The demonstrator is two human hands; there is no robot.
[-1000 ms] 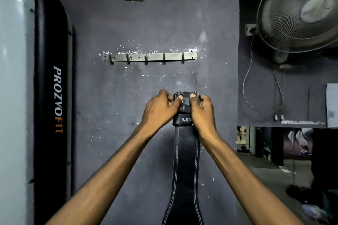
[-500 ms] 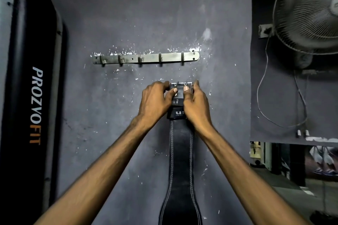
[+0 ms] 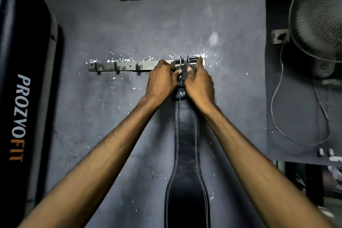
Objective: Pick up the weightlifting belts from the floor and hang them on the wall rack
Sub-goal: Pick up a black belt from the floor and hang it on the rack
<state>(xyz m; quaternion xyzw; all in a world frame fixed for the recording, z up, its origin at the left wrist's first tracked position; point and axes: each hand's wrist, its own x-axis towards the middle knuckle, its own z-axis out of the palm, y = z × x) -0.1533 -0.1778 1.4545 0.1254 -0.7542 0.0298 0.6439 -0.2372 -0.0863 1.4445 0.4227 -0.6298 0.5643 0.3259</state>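
Belt [image 3: 187, 135] has risen, its buckle [image 3: 187, 60] now at the end hook of the rack [image 3: 125, 65], just above my fingers [image 3: 189, 69]. Left hand [image 3: 161, 79] and right hand [image 3: 200, 83] clamp the belt. Probably hooked, though hidden.

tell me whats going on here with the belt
A person grips the top of a black weightlifting belt with left hand and right hand, holding its metal buckle at the right end of the wall rack. Whether it has caught a hook is hidden. The rest hangs down the wall. Three hooks further left are bare.
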